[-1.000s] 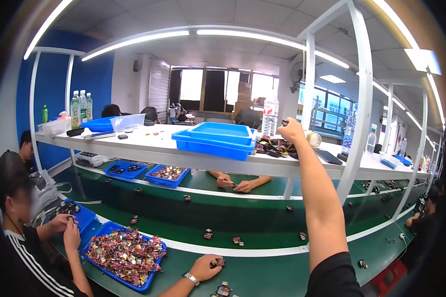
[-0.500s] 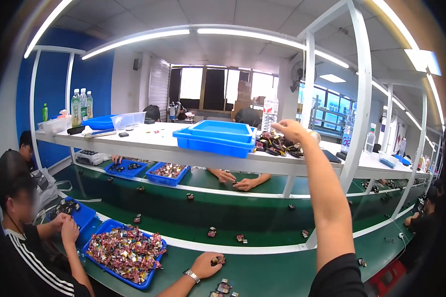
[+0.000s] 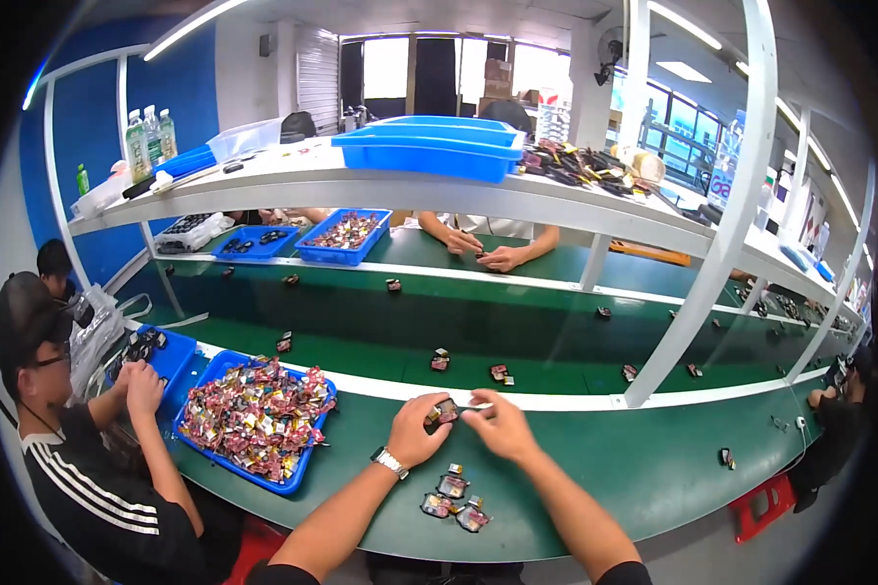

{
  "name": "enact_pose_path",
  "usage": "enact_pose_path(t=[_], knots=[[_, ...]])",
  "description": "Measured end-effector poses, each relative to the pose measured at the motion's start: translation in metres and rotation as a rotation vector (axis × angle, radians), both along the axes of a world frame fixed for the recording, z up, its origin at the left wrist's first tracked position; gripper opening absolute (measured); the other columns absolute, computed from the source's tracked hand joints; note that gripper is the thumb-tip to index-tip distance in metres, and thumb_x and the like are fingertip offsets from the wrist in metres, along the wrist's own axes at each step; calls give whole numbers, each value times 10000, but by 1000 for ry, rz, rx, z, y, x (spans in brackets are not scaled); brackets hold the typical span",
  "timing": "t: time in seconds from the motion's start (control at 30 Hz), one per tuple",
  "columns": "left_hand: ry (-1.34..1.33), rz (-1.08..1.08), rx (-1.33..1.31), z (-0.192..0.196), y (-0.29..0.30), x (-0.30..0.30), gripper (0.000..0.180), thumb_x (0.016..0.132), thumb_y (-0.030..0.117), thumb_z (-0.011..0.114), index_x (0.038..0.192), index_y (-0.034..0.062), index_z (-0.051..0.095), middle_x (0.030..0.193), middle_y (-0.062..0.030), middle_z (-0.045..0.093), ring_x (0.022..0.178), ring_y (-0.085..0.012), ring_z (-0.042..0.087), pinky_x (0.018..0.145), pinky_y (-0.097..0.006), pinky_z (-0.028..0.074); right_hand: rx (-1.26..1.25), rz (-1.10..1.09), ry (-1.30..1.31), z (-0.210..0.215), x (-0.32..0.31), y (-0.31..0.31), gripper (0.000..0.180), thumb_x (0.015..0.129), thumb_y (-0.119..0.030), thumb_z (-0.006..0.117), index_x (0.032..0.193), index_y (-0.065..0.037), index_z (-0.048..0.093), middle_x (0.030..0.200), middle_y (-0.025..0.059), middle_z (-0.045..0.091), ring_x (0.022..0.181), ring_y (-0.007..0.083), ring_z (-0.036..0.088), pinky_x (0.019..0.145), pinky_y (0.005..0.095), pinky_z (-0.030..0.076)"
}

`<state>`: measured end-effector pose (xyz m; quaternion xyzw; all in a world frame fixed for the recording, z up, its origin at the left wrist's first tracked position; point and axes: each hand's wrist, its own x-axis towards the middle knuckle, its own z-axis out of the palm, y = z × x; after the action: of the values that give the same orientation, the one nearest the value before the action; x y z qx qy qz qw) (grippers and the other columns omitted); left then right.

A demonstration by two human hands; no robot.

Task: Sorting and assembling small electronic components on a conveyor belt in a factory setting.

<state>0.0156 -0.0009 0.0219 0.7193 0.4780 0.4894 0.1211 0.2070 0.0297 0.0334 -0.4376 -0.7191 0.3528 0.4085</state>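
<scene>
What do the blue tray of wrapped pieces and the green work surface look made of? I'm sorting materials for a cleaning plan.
The blue tray looks like moulded plastic: uniform colour, rounded rim, slight gloss. The wrapped pieces seem cased in shiny foil or film, since they glint. The green work surface looks like a matte rubbery or laminate sheet; which one is unclear.

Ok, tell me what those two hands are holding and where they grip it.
Both hands share one small dark part above the green bench: left hand pinches its left end, right hand its right end. The exact finger placement is too small to tell.

tray (image 3: 193,408) left of hands (image 3: 458,429), parts (image 3: 451,495) before
</scene>
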Motion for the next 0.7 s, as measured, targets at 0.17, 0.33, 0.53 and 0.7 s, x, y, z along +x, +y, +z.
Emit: enact_pose_path(t=[0.17,0.33,0.53,0.7], knots=[[27,-25,37,-10,-2,4,447,755,112,722,1182,61,600,1120,-123,635,963,-286,630,809,-354,531,-146,50,114,-41,-31,7,413,872,-170,687,1215,19,556,1039,124,677,853,154,671,761,293,539],[-260,-173,-309,-23,2,-8,445,822,72,705,1243,25,570,1143,-111,620,936,-172,641,773,-286,551,-203,147,244,-38,-24,8,384,890,-48,636,1261,-14,542,992,74,654,843,113,635,759,262,526],[-526,-324,-545,-22,16,-20,296,922,39,580,1215,-4,574,1066,-88,627,900,-127,637,761,-278,554,-36,186,156,-30,-24,7,469,846,-7,675,1285,-47,517,1028,97,642,826,142,631,754,275,525],[-722,-318,-633,-19,17,-18,228,915,15,574,1140,-5,543,1050,-100,633,913,-167,653,777,-309,568,183,77,165,-18,-21,5,341,821,-2,701,1144,-16,593,1086,121,601,884,209,675,732,301,573]])
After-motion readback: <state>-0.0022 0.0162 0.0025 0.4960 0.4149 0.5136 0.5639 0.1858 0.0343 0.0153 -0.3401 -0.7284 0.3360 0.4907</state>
